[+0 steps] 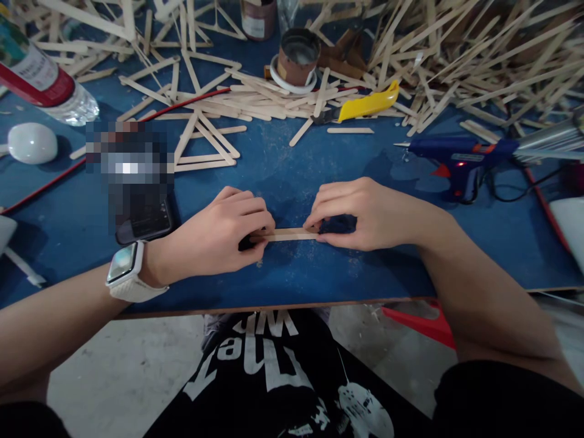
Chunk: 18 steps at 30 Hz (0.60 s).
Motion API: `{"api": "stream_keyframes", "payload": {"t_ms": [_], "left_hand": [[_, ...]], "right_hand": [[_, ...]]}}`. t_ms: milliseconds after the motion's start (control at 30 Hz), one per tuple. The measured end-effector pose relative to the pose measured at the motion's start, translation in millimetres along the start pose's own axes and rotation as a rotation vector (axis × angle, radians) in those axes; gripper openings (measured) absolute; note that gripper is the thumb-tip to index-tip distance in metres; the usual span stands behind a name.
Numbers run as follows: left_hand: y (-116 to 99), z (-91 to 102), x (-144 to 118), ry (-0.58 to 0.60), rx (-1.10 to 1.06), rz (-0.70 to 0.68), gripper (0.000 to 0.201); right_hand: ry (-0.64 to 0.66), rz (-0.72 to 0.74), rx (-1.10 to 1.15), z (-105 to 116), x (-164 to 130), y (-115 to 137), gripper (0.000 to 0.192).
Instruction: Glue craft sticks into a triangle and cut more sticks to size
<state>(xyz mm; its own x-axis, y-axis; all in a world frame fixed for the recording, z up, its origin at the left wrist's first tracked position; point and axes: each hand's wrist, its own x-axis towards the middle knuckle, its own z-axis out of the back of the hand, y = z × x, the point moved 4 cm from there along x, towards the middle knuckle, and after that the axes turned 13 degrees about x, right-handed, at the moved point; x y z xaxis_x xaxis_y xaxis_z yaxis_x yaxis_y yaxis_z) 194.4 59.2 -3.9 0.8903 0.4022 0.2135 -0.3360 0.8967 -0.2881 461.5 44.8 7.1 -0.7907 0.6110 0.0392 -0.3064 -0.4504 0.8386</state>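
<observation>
A flat wooden craft stick (292,235) lies level, low over the blue tabletop, between my two hands. My left hand (230,228) pinches its left end between thumb and fingers. At the other end, my right hand (349,216) grips the stick with its fingertips. Whether one stick or two are stacked there, I cannot tell. Just beyond my left hand lies a joined frame of craft sticks (207,149). A blue glue gun (460,159) with a lit red light rests to the right of my right hand.
Piles of craft sticks (438,67) cover the back of the blue table (292,280). A yellow utility knife (368,103) and a brown cup (298,58) stand before them. On the left are a phone (146,219), a bottle (45,79) and a white earbud-like case (33,143).
</observation>
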Motion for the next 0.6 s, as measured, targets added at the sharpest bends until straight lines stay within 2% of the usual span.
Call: {"api": "stream_keyframes", "payload": {"t_ms": [600], "left_hand": [[-0.1, -2.5, 1.0, -0.013, 0.014, 0.0, 0.014]], "right_hand": [[-0.007, 0.028, -0.032, -6.0, 1.6, -2.8, 0.02]]}}
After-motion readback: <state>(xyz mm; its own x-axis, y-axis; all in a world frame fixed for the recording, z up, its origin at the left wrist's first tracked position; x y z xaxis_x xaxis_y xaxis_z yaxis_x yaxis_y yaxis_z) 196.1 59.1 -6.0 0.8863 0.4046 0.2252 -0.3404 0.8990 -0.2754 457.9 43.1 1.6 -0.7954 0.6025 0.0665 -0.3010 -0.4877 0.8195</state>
